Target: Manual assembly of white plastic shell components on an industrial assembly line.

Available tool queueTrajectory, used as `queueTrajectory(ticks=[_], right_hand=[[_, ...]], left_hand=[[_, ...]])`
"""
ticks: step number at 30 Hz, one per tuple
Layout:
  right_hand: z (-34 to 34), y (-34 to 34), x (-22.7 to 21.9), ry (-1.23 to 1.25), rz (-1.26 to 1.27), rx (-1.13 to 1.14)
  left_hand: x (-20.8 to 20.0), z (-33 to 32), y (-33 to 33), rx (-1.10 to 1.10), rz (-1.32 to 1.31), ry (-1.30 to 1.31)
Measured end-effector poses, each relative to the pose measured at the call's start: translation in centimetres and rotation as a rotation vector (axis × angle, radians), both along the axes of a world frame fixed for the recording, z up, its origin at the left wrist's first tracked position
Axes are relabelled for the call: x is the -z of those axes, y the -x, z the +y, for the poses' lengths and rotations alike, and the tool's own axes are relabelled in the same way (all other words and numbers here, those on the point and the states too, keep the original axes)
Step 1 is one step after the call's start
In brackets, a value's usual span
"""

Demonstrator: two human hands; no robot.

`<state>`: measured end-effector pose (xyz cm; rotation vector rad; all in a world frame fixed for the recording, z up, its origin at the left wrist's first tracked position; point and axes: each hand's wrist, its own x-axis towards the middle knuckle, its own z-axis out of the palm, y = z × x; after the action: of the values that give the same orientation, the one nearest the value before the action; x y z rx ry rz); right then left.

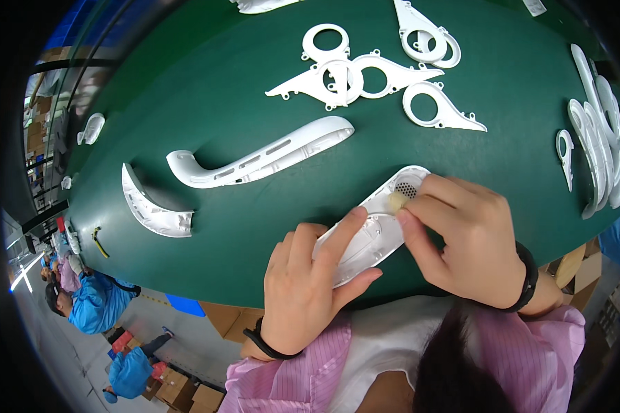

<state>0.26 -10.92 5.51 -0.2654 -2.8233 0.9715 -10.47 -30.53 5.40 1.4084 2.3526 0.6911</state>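
A long white plastic housing (368, 246) lies tilted at the table's near side, its hollow inner face up. Round holes form a patch (406, 188) at its far end. My left hand (303, 279) grips the housing from the left, forefinger along its inside and thumb at its near edge. My right hand (465, 230) is closed in a pinch at a small pale-yellow soft-looking piece (397, 201), which sits against the housing beside the holes. The fingers partly cover this piece, so its full shape is hidden.
A curved slotted white shell (269, 155) and a shorter crescent shell (155, 206) lie left on the green table (241, 275). White ring-ended brackets (375, 76) are at the back. Several long white shells (599, 144) pile up right. People in blue (96, 303) are beyond the left edge.
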Motion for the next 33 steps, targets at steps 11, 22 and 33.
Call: queueTrajectory(ticks=[11,22,33], right_hand=[[1.7,-0.2,0.1,-0.034,-0.009,-0.152],[4.8,0.6,0.0,0.070,0.058,-0.305],[8.9,-1.9,-0.7,-0.255,0.029,-0.060]], left_hand=[[0.3,0.4,-0.2,-0.065,-0.001,0.069],[-1.9,0.7,0.9,-0.026,-0.119,0.122],[-10.8,0.1,15.3,-0.088,-0.002,-0.044]])
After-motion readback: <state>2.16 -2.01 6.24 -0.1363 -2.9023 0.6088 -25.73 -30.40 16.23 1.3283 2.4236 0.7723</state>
